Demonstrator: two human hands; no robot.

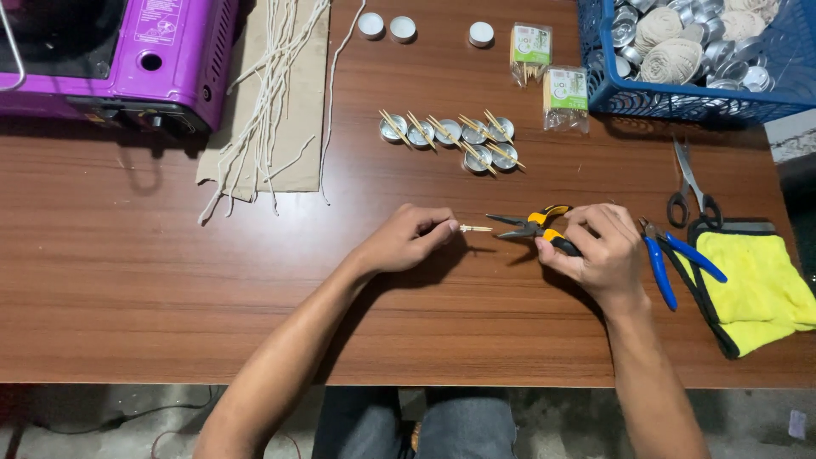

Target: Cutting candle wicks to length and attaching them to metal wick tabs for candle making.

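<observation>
You are looking down at a brown wood-grain desk (170, 280), and everything here is placed by the yellow-and-black long-nose pliers (531, 226) near its middle.

Your right hand (599, 251) grips the pliers by their handles, fingers wrapped closed around them. The jaws point left and stand slightly parted, with nothing between them.

Just left of the jaw tips lies a short pale wooden stick (476, 228), a toothpick-like piece. Your left hand (408, 240) pinches its far end, fingers closed on it, and holds it low over the desk, its free end facing the pliers.

Beyond the pliers sits a cluster of small round silver metal cups (450, 138) with thin sticks laid across them. Beyond and right are two clear packets of toothpicks with green labels (552, 72) and a blue plastic basket (608, 93) of more cups and string balls. Just right of the pliers lie blue-handled cutters (671, 259), grey scissors (693, 187) and a yellow cloth (765, 289). Far left and beyond are cream wick strings (268, 93) on brown card and a purple portable stove (136, 51).

This looks like the step of gripping or trimming the stick. The next move seems to call for steadying the stick and bringing the jaws squarely around its free end.
</observation>
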